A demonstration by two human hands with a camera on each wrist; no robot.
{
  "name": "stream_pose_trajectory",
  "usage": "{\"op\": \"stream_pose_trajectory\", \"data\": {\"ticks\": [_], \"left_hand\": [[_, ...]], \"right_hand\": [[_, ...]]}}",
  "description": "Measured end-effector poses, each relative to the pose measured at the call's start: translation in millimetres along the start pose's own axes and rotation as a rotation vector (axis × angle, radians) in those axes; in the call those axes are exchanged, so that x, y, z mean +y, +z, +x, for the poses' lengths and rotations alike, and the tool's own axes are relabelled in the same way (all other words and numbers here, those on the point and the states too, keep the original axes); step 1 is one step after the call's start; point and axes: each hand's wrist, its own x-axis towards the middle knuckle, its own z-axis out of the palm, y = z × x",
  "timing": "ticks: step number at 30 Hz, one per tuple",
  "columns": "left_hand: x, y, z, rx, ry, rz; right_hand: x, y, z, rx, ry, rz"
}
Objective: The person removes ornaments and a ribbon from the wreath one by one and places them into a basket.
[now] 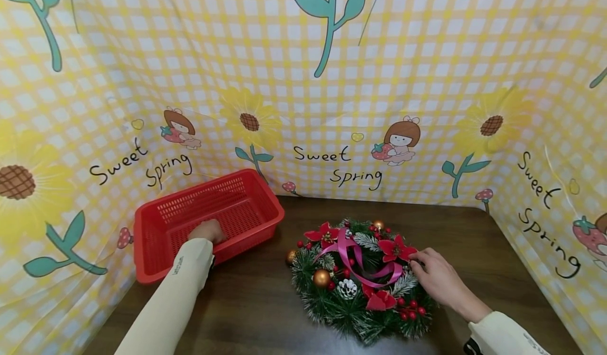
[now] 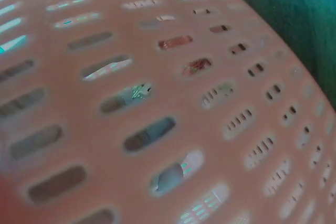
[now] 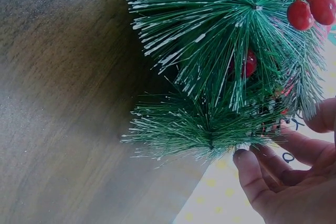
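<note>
A Christmas wreath [image 1: 351, 321] of green, white-tipped needles lies on the table, with red poinsettias, berries, golden balls, a pine cone and a pink ribbon. My right hand [image 1: 438, 278] grips its right edge beside a poinsettia [image 1: 396, 248]. In the right wrist view the fingers of this hand [image 3: 302, 182] curl at the outer needles [image 3: 210, 124]. My left hand [image 1: 208, 231] reaches down inside a red plastic basket [image 1: 246, 247], its fingers hidden from the head camera. Only the basket's slotted wall [image 2: 131, 124] fills the left wrist view, so I cannot tell what that hand holds.
The dark wooden table [image 1: 251, 307] runs back to a yellow checked cloth [image 1: 303, 102] with sunflowers and lettering, hung behind and at both sides. The basket stands at the back left, close to the cloth, and the wreath lies to its right.
</note>
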Motion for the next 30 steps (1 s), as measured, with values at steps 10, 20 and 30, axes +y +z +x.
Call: {"op": "stream_pose_trajectory", "data": {"ticks": [10, 20, 30], "left_hand": [[22.0, -17.9, -9.8, 0.098, 0.068, 0.036], [76.7, -28.4, -40.1, 0.375, 0.264, 0.065], [118.1, 4.5, -85.6, 0.505, 0.58, 0.077]], "right_hand": [[-1, -0.9, 1, -0.017, 0.009, 0.011], [1, 0.1, 0, -0.02, 0.013, 0.016], [-1, -1.5, -3, -0.019, 0.01, 0.017]]}}
